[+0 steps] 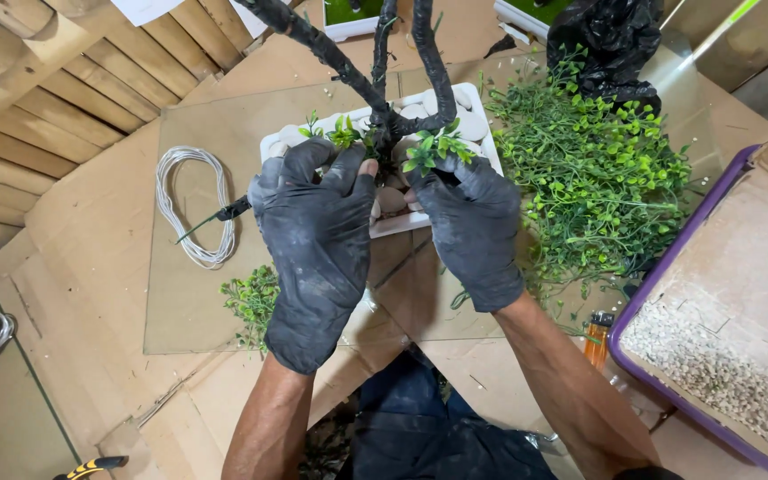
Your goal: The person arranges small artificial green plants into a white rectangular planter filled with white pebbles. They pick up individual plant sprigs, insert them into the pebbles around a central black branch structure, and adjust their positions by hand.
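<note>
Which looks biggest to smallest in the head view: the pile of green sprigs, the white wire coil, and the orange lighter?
1. Pile of green sprigs, by far the largest.
2. White wire coil.
3. Orange lighter, smallest, though partly hidden and nearer the camera.

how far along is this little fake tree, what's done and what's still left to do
Done: the black trunk stands in the white tray, with pale stones packed around its base, and a few green sprigs sit low on it. In hand: the left hand and right hand, both gloved, press a leafy sprig at the base. Left: the upper branches are bare, and a pile of loose greenery waits beside the tray.
</note>
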